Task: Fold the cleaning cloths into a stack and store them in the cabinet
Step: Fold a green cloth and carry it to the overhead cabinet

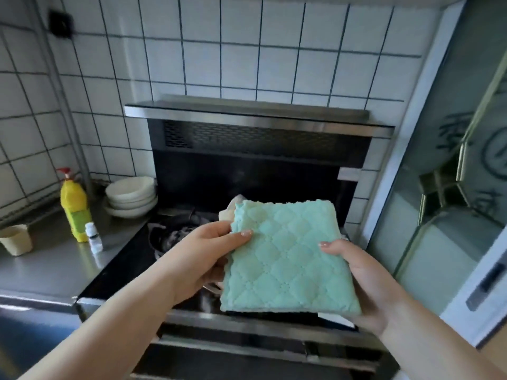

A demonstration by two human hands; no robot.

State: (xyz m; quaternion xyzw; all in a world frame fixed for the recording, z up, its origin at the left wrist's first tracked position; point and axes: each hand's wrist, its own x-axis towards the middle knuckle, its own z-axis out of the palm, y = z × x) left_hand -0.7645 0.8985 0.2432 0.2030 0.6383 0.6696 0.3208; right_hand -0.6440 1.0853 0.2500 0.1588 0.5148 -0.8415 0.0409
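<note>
Folded green cloth [288,256] held flat in mid-air above the stove [247,165], off the surface. Left hand [208,256] and right hand [359,281] grip opposite edges, thumbs on top, probably keeping the folds together. Pale cloth [230,209] tucked beneath.

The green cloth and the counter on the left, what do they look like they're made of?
Green cloth: soft, matte, plush fabric, probably microfibre, going by its quilted diamond stitching and fuzzy edges. Counter: likely brushed stainless steel, grey with a dull sheen and soft reflections.
</note>
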